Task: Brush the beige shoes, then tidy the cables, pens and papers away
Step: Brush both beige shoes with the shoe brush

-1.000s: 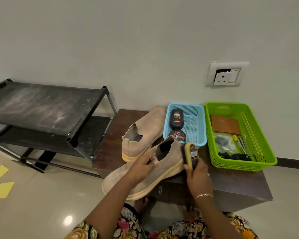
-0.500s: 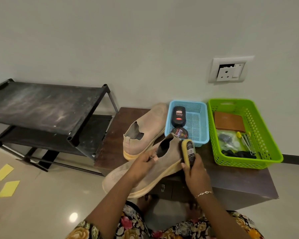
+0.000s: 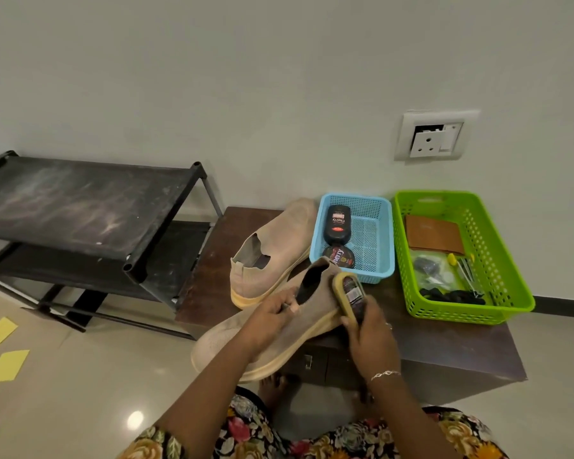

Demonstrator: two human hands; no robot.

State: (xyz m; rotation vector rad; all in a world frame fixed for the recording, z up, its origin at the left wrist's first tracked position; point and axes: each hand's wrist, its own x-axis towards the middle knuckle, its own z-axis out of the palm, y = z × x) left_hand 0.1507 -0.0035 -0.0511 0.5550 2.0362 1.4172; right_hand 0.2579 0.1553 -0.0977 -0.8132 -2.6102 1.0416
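My left hand [image 3: 272, 318] grips a beige slip-on shoe [image 3: 246, 346] at its collar and holds it tilted over the front of a low dark wooden table [image 3: 444, 346]. My right hand [image 3: 368, 332] grips a yellow-backed shoe brush [image 3: 348, 293] pressed against the shoe's heel. The second beige shoe [image 3: 272, 250] lies on the table behind it. Yellow papers [image 3: 5, 366] lie on the floor at the far left.
A blue basket [image 3: 375, 240] holds a black polish bottle and a round tin. A green basket [image 3: 497, 270] holds a brown wallet, pens and black cables. A black two-tier shoe rack [image 3: 80, 210] stands to the left. A wall socket [image 3: 434, 137] is above.
The brush has shifted slightly up the heel of the held shoe. The camera view has drifted; the left hand keeps its hold.
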